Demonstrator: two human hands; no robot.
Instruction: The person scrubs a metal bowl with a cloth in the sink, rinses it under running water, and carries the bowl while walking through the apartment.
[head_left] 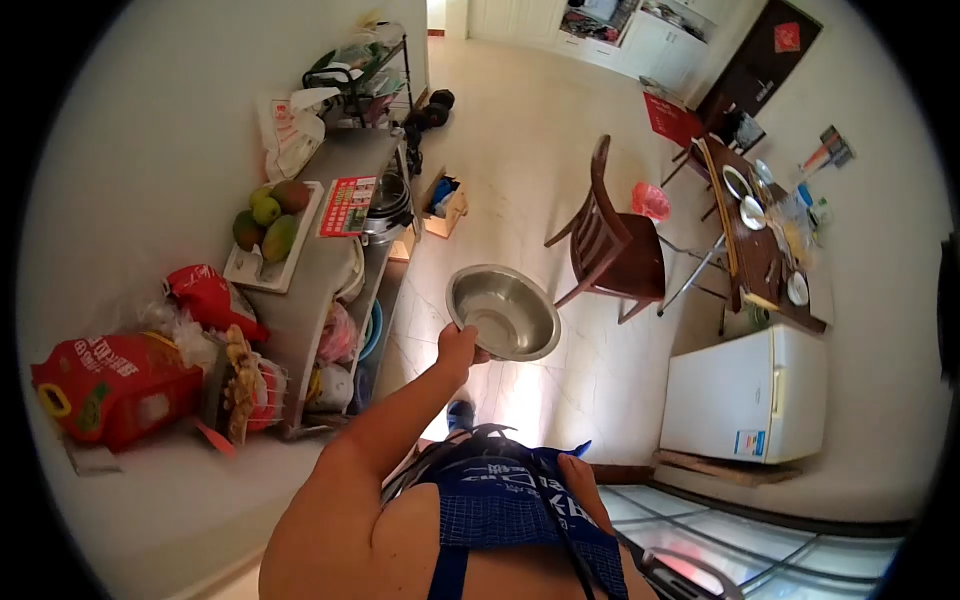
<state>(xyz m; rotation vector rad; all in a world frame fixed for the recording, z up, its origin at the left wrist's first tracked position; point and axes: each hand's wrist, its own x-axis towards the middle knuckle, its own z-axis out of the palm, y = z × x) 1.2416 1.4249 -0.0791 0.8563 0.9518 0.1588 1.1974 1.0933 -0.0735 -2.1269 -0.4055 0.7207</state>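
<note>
My left hand grips the near left rim of a round stainless steel basin, fingers wrapped around its edge. No contents show inside the basin, which is held out over the tiled floor in front of me. Only a bit of my right arm shows beside the blue apron; the hand itself is out of sight. Left of the basin stands a metal shelf unit.
On the shelf sit a tray of mangoes, a red bag and a pot. A wooden chair stands ahead right, before a cluttered table. A white freezer is at right. A cardboard box lies near the shelf.
</note>
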